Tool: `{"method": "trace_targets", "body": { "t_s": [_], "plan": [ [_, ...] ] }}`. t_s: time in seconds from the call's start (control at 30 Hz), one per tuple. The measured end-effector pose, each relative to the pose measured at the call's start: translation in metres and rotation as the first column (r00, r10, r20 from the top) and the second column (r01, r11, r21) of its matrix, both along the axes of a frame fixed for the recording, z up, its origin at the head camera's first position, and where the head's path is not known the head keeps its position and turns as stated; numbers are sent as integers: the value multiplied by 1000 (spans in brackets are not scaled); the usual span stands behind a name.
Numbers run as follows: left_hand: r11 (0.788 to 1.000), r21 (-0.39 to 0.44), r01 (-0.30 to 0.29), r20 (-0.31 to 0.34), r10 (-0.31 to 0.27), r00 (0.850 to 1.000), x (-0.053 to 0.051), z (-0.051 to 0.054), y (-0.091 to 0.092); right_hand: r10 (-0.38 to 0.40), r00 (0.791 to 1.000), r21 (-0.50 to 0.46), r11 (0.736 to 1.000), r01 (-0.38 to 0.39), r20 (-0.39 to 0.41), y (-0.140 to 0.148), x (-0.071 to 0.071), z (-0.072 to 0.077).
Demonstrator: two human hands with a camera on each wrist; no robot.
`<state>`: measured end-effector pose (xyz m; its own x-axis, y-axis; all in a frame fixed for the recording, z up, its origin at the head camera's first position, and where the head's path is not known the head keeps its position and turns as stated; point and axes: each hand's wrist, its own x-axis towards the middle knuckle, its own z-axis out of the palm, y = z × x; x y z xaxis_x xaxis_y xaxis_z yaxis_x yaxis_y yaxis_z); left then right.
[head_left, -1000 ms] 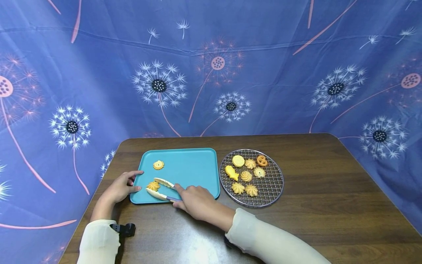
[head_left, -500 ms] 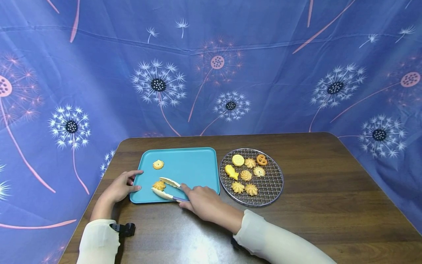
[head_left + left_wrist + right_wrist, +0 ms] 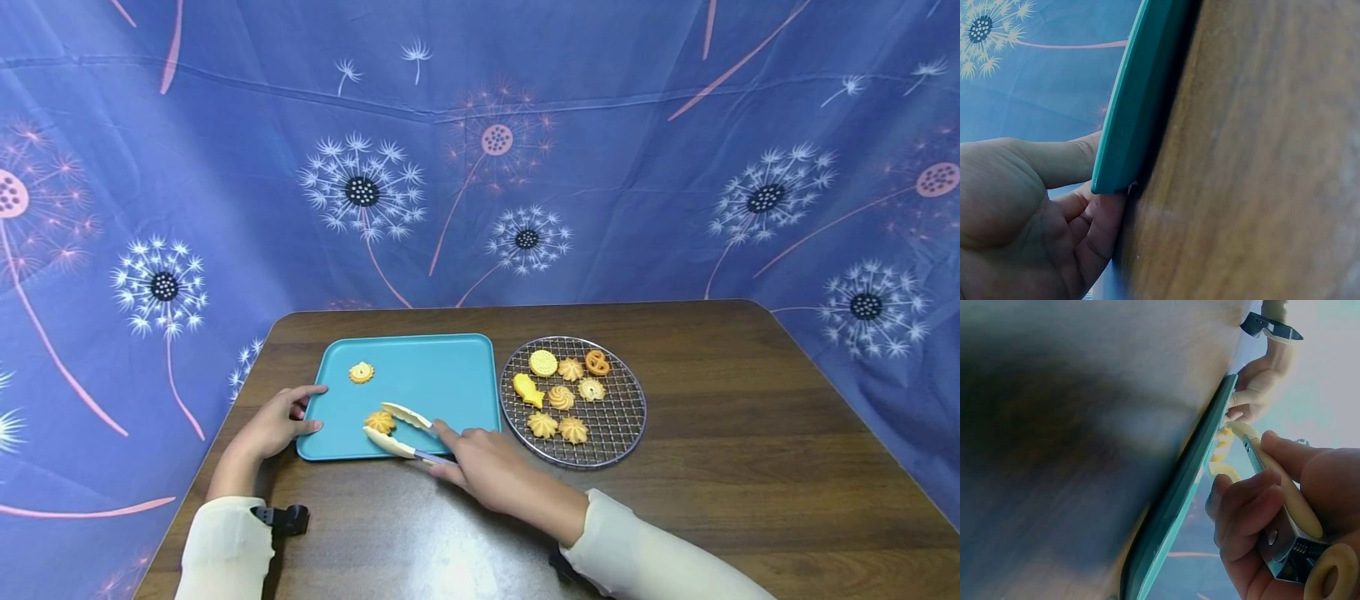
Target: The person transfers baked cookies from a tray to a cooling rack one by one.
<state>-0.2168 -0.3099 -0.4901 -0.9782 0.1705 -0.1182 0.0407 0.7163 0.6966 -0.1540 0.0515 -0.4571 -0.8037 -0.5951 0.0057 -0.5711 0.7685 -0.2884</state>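
Observation:
At the left edge of the blue-green tray [image 3: 442,375], my left hand [image 3: 273,423] pinches the rim, thumb above and fingers below, as the left wrist view shows. My right hand [image 3: 491,471] grips a pair of tongs [image 3: 397,443] with cream tips. Between those tips sits a golden flower-shaped cookie [image 3: 380,422], over the tray's front part. Whether it touches the tray, I cannot tell. Another round scalloped cookie [image 3: 362,372] lies farther back on the tray. In the right wrist view the tongs' handle [image 3: 1291,494] runs through my curled fingers.
Right of the tray stands a round wire rack [image 3: 618,429] bearing several cookies, among them a yellow fish-shaped one [image 3: 527,389] and a pretzel [image 3: 597,362]. Both stand on a brown wooden table [image 3: 750,433]. A blue patterned cloth [image 3: 630,208] hangs behind.
My right hand and the tongs have moved right, and the flower-shaped cookie between the tips has shifted right with them. My left hand and the tray stay where they were.

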Motion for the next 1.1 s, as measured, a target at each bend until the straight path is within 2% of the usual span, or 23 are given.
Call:
{"method": "trace_targets", "body": {
  "t_s": [0.27,1.1],
  "plan": [
    [1000,6,3,1,-3,1000,0,-2,-1,-1,998,-39,999,-1,-59,22,9,4],
    [1000,13,7,14,-7,1000,-2,-4,-3,-113,986,-167,982,92,-122,84,34,4]
  ]
}}
